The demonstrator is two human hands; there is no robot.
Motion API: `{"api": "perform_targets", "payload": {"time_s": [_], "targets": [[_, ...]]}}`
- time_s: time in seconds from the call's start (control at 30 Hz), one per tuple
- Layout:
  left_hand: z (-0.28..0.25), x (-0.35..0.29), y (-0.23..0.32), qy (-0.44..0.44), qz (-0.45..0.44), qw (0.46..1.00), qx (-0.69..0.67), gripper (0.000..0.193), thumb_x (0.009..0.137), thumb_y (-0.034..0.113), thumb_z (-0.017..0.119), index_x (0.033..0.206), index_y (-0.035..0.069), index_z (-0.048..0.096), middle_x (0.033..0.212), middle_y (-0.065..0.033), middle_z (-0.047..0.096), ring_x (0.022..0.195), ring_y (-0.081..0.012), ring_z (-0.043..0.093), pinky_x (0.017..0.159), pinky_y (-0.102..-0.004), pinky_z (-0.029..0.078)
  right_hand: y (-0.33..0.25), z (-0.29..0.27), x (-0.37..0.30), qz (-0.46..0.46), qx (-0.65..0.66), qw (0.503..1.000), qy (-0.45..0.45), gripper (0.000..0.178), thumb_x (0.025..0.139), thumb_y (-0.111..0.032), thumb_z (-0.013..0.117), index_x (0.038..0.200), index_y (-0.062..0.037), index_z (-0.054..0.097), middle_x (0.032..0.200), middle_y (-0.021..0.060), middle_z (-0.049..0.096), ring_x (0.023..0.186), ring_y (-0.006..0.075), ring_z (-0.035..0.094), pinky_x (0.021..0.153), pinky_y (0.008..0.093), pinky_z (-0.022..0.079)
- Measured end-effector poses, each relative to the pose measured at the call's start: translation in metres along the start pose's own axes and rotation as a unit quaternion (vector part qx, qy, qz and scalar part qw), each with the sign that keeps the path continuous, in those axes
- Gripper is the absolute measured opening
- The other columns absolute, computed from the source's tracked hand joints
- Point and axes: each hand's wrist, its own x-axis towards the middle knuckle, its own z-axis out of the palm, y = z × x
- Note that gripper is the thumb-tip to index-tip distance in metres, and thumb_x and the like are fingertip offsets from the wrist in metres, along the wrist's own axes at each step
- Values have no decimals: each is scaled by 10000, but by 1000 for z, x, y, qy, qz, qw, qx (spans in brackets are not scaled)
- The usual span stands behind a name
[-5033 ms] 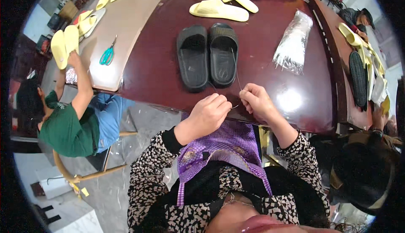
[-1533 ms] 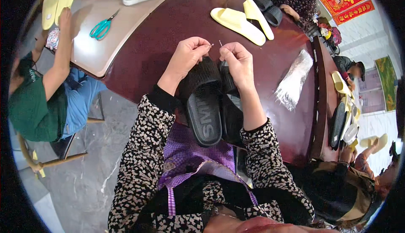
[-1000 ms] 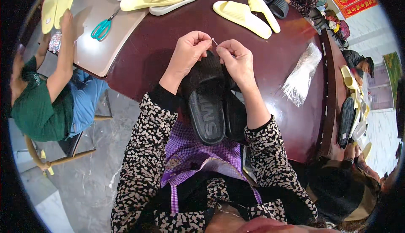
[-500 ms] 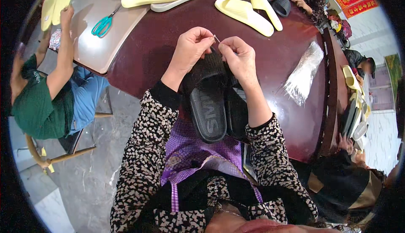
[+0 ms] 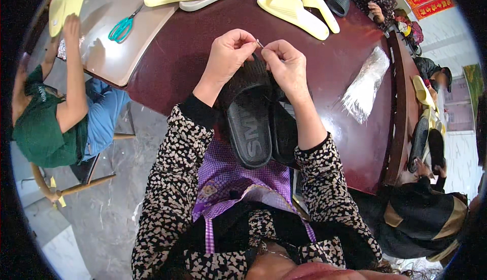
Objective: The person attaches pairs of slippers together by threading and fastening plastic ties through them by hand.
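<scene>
A pair of black slide sandals (image 5: 248, 128) rests against the table's near edge, toes away from me and soles side by side. Above their straps, my left hand (image 5: 231, 54) pinches a thin plastic tie (image 5: 259, 43) between thumb and forefinger. My right hand (image 5: 286, 67) is closed in a pinch on the other end of that tie, close to the left fingertips. Fingers cover most of the tie, so whether it passes through the sandals I cannot tell.
A bundle of thin clear ties (image 5: 366, 84) lies to the right on the dark red table (image 5: 167, 77). Yellow slides (image 5: 299, 16) and teal scissors (image 5: 122, 28) are farther off. A co-worker (image 5: 50, 117) sits at left holding yellow slides; other people work at right.
My hands stay nearly in place, still pinching the tie. The left co-worker's raised hand has lowered slightly on the yellow slides. At right, another person now holds up dark slides.
</scene>
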Motion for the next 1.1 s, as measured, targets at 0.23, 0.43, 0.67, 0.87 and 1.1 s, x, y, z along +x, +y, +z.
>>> {"api": "perform_targets", "payload": {"time_s": [0.23,0.43,0.67,0.87,1.1], "targets": [[1,-2,2,-10,10,1000,0,23,847,22,601,853,16,623,781,-4,630,641,-51,575,569,-186,479,-1,0,1,-6,-18,1000,0,63,825,-47,610,784,0,620,613,-15,564,554,31,500,508,190,402],[0,0,-7,-4,51,999,12,39,846,24,606,872,16,634,780,3,631,639,-49,573,566,-188,476,-1,2,1,-8,-20,1000,9,61,823,-45,612,784,1,618,612,-14,563,554,32,501,505,193,404],[-3,0,-1,-35,-15,999,-26,70,851,69,614,897,35,654,770,15,629,636,-42,556,564,-177,453,0,1,1,-34,-24,999,21,58,824,-49,614,793,1,619,617,-8,568,554,36,507,510,195,411],[-9,5,-7,-72,-37,994,-72,88,854,96,615,905,38,658,776,13,631,634,-42,536,572,-176,438,-3,-2,1,-62,-69,996,5,65,816,-77,625,813,-12,619,651,43,608,589,106,556,563,242,455],[-13,6,-10,-89,-38,990,-98,82,850,81,607,896,33,656,777,4,626,635,-52,531,567,-187,434,-10,-1,-3,-107,-147,983,16,65,798,-103,627,825,-45,628,753,88,648,769,236,581,722,335,476]]}}
